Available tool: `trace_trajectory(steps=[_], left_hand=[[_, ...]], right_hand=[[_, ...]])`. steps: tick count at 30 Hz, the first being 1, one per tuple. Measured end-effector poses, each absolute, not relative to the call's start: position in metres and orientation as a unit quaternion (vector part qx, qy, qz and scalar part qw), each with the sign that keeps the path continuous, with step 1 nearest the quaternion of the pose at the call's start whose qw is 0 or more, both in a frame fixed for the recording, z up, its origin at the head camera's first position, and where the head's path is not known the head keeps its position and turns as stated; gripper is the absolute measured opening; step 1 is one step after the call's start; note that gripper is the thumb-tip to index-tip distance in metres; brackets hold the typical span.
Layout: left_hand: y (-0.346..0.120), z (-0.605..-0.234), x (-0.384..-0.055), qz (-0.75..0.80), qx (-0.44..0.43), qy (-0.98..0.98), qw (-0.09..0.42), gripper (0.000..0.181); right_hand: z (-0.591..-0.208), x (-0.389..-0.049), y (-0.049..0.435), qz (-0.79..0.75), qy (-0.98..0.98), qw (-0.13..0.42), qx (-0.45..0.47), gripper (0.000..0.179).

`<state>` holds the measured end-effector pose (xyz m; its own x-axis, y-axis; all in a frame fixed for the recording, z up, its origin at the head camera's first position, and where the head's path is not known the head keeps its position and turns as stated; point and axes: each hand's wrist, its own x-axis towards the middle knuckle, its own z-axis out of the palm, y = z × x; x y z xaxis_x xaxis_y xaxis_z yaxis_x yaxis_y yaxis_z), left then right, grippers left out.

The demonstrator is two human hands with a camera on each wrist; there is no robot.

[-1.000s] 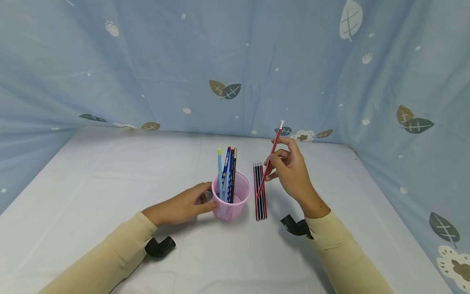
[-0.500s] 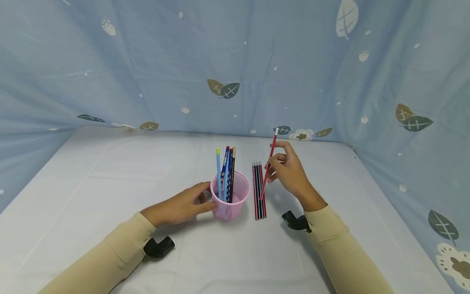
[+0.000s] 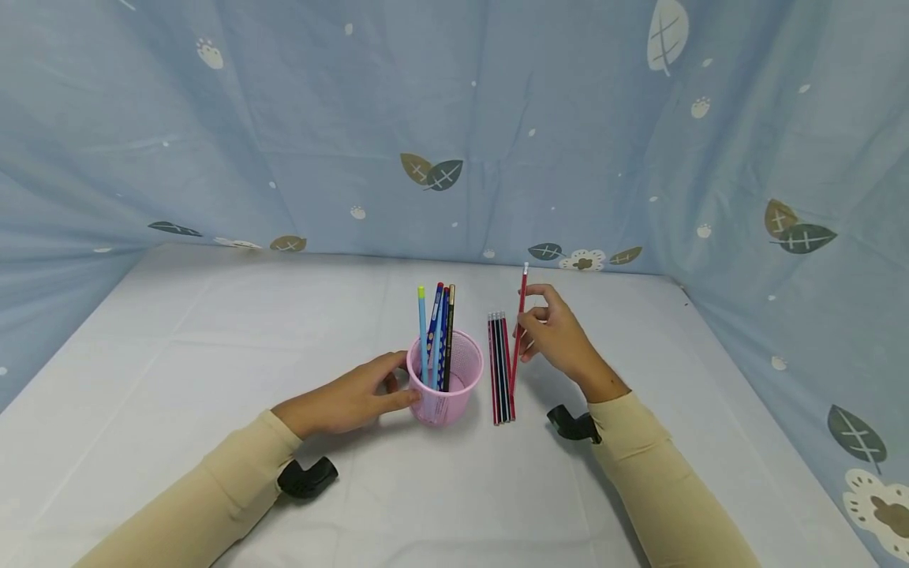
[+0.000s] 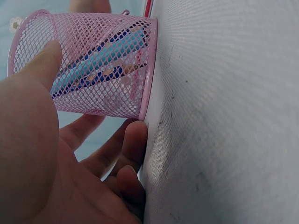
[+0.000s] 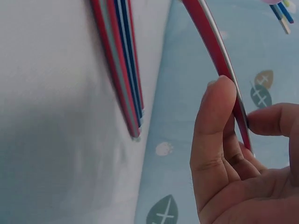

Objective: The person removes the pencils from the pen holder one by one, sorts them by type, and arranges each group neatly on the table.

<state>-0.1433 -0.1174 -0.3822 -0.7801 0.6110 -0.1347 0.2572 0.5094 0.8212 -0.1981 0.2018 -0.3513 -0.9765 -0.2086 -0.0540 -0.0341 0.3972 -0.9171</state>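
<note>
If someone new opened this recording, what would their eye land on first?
Probably the pink cup near the middle of the white table, with pencils standing in it and the left hand gripping its side. Next, the red pencil pinched in the right hand, beside the row of pencils lying right of the cup. Behind everything hangs a blue cloth printed with leaves.

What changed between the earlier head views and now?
The right hand moved slightly lower in view; the red pencil it pinches looks more upright, its lower end shifting right across the pencil row. The left hand stays on the pink cup; cup and row stayed put.
</note>
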Motion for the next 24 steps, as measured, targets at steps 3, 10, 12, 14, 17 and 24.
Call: trace_trajectory(steps=[3, 10, 12, 14, 17, 24], left_hand=[[-0.117, -0.383, -0.144, 0.424, 0.259, 0.842, 0.209, 0.063], [-0.117, -0.383, -0.143, 0.43, 0.262, 0.838, 0.21, 0.062], [-0.118, -0.384, -0.143, 0.429, 0.262, 0.839, 0.209, 0.061], [-0.118, -0.384, -0.143, 0.428, 0.262, 0.84, 0.208, 0.062], [-0.118, -0.384, -0.143, 0.428, 0.261, 0.84, 0.208, 0.062], [-0.118, -0.383, -0.143, 0.428, 0.263, 0.84, 0.207, 0.062]], right_hand=[[-0.354, -0.2, 0.203, -0.537, 0.835, 0.094, -0.069, 0.048], [-0.36, -0.203, 0.206, -0.517, 0.844, 0.124, -0.07, 0.051], [-0.362, -0.203, 0.206, -0.516, 0.843, 0.131, -0.073, 0.052], [-0.364, -0.204, 0.207, -0.516, 0.843, 0.136, -0.073, 0.052], [-0.367, -0.205, 0.209, -0.51, 0.846, 0.14, -0.068, 0.053], [-0.369, -0.205, 0.212, -0.493, 0.853, 0.164, -0.045, 0.057]])
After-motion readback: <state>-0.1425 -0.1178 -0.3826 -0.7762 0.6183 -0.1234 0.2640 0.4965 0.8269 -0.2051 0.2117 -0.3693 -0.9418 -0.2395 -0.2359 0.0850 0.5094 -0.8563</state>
